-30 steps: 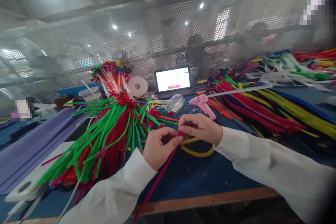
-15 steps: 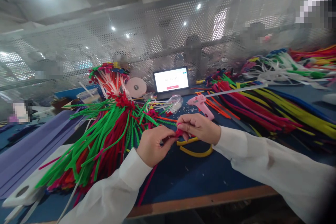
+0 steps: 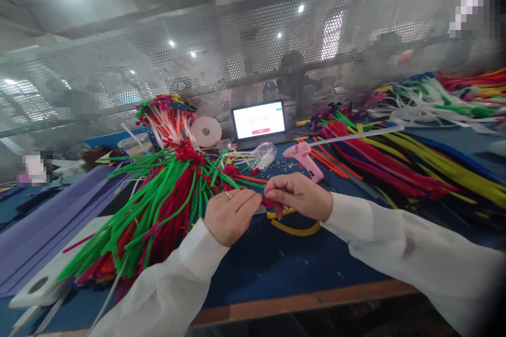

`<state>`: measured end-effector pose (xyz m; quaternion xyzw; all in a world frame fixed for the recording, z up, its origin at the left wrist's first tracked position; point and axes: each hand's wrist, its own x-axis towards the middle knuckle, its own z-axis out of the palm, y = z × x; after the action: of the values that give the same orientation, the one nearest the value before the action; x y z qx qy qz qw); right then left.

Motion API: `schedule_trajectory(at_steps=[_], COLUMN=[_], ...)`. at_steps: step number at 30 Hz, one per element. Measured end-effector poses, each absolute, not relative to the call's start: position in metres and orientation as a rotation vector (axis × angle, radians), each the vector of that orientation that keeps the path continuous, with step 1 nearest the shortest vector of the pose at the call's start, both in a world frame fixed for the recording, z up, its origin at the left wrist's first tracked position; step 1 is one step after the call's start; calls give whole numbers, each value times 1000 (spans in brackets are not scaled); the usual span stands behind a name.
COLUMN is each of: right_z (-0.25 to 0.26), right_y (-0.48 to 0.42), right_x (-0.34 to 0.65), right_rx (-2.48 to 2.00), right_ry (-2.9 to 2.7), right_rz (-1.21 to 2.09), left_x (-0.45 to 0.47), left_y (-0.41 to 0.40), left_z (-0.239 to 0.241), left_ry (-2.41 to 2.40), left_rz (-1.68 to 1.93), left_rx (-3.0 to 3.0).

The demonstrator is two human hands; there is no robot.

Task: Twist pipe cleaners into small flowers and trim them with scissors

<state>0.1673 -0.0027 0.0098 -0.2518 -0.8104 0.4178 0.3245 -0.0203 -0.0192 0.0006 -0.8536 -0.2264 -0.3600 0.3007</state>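
Between my two hands is a small bent piece of bright pink pipe cleaner [image 3: 268, 202], partly hidden by the fingers. My right hand [image 3: 299, 196] pinches it between thumb and fingers. My left hand [image 3: 231, 215], back turned up and fingers pressed together, meets the same piece at its fingertips. Just beyond and below the right hand, curved yellow pipe cleaners [image 3: 294, 229] lie on the blue table [image 3: 276, 274]. Left of my left hand spreads a big bundle of green pipe cleaners [image 3: 154, 200] with red ones underneath.
A pink glue gun [image 3: 304, 159] lies behind my right hand. Farther back stand a lit tablet [image 3: 259, 120] and a white spool [image 3: 206, 131]. Red and yellow pipe cleaners [image 3: 379, 155] cover the right side. A clear bag [image 3: 264, 156] sits mid-table; purple sheets [image 3: 51, 221] lie left.
My left hand has rolled over so its back and a ring show, fingers now flatter together. The long pink strand that hung below it no longer shows. My right hand barely moved.
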Motion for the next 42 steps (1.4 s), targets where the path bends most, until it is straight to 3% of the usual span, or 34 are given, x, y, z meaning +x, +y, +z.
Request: schedule_trajectory(at_steps=[6, 13, 19, 26, 34, 42], right_z=[11, 9, 1, 2, -3, -1], right_y=[-11, -12, -9, -9, -9, -2], right_x=[166, 164, 165, 164, 160, 165], right_rx=[-599, -498, -504, -481, -581, -683], right_ry=[-2226, -2321, -2280, -2344, -2373, -2159], right_rz=[1032, 532, 371, 375, 627, 250], left_x=[-27, -24, -23, -21, -26, -13], left_y=[-20, -14, -13, -14, -17, -14], left_z=[2, 4, 1, 0, -1, 3], left_ry=[-492, -569, -692, -690, -579, -899], left_rz=[-973, -1176, -1206, -1222, -1088, -1326], left_rx=[-2323, -2317, -2308, -2318, -2390, -2706])
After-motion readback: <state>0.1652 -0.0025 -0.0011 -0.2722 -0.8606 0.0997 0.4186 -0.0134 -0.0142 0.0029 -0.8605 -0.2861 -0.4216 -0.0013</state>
